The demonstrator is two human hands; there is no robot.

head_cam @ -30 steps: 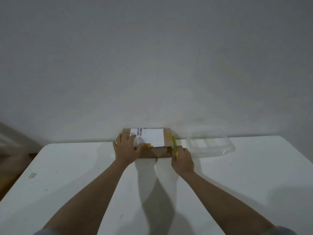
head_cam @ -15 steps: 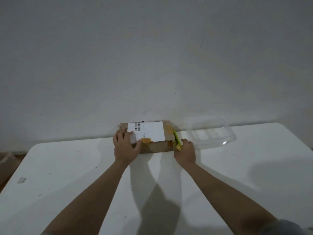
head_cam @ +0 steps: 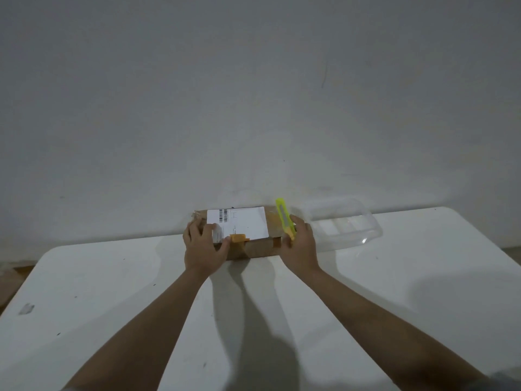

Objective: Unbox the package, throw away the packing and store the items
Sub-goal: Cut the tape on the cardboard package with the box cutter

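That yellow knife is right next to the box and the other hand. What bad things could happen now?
The left hand rests on top of the cardboard box, close to the yellow cutter that the right hand holds. If the cutter slips, it might nick those fingers.

A deep cut could also scratch whatever is inside; the box is still taped shut, so that cannot be seen.

A hard push might shove the box into the clear plastic container beside it.
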